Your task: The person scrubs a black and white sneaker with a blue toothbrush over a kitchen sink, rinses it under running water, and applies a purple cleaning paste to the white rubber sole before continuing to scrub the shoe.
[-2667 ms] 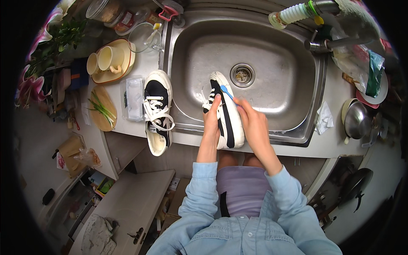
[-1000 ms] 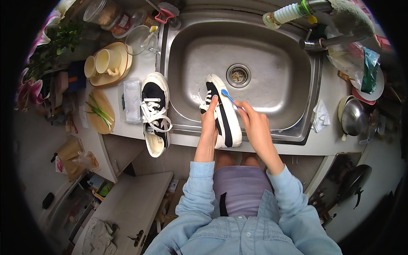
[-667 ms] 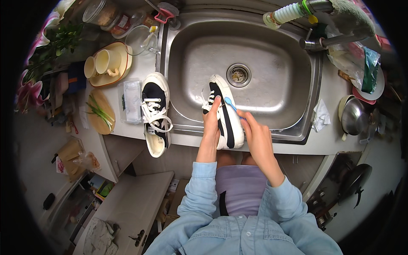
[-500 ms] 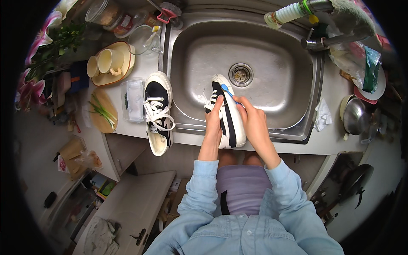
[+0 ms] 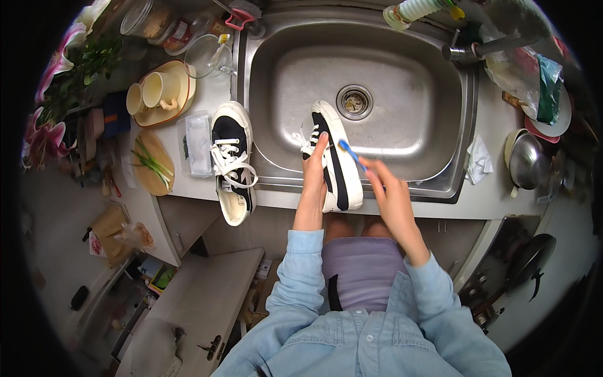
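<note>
My left hand (image 5: 313, 171) grips a black and white sneaker (image 5: 344, 179), turned partly on its side over the front rim of the sink. Its thumb lies along the upper near the white laces. A blue toothbrush (image 5: 353, 154) is in the closed fingers of my right hand (image 5: 390, 190), its head against the white sole edge. On the counter to the left rests the matching sneaker (image 5: 232, 163), upright with loose white laces, toe pointing away from me.
The steel sink (image 5: 402, 94) has a drain (image 5: 355, 102) behind the held sneaker. Left are a clear plastic box (image 5: 198, 146), a board (image 5: 149, 179) with green onions, and cups (image 5: 158, 89) on a tray. Right lie a crumpled tissue (image 5: 479, 161) and a steel bowl (image 5: 526, 166).
My right hand has drawn the toothbrush back toward me and to the right, from near the toe to the middle of the sole edge. The left hand keeps its hold.
</note>
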### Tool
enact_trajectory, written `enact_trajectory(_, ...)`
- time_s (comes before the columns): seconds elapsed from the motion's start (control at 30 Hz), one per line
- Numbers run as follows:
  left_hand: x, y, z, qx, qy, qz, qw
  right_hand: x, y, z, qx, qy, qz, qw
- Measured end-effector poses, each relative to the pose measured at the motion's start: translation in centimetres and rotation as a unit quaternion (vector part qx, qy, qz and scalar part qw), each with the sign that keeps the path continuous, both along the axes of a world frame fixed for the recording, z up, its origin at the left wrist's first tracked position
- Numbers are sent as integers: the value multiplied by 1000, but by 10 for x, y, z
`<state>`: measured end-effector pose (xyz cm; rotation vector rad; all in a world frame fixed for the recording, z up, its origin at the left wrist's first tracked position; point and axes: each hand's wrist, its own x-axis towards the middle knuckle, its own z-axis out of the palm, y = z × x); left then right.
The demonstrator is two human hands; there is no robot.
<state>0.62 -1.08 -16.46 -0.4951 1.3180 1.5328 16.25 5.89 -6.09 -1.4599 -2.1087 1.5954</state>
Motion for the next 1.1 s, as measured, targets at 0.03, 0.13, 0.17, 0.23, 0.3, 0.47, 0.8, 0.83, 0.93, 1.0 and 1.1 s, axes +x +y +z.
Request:
enact_trajectory(0.03, 0, 1, 0, 0, -2, -3, 1000, -10, 10, -13, 6, 7, -4, 1000)
enact_trajectory(0.13, 1, 2, -1, -11, 9, 9, 1000, -5, 5, -13, -16, -19, -7, 1000)
enact_trajectory(0.17, 0, 1, -4, -13, 4, 7, 1000, 4, -1, -9, -28, -36, -6, 999)
enact_trajectory(0.23, 0, -3, -7, -18, -12, 4, 1000, 33, -23, 6, -71, -10, -36, 997)
enact_trajectory(0.3, 0, -3, -3, -18, -5, 0, 1000, 50, -31, 28, -138, -47, -54, 988)
enact_trajectory(0.47, 4, 1, 3, -15, 32, -19, 999, 35, -17, 7, -83, -36, -36, 995)
enact_trajectory(0.8, 2, -1, 2, -37, 20, -3, 999, 64, -49, 52, -18, -11, -13, 1000)
enact_trajectory(0.83, 2, -1, 2, -42, 21, -5, 999, 65, -50, 55, -19, -17, -14, 1000)
enact_trajectory(0.93, 4, 2, 4, -31, 20, -7, 999, 50, -41, 48, -13, -15, -10, 1000)
enact_trajectory(1.0, 3, 1, 3, -25, 17, -5, 1000, 36, -31, 38, -6, -21, -7, 1000)
enact_trajectory(1.1, 2, -3, -5, -30, 16, -1, 999, 32, -29, 30, 3, -29, 3, 1000)
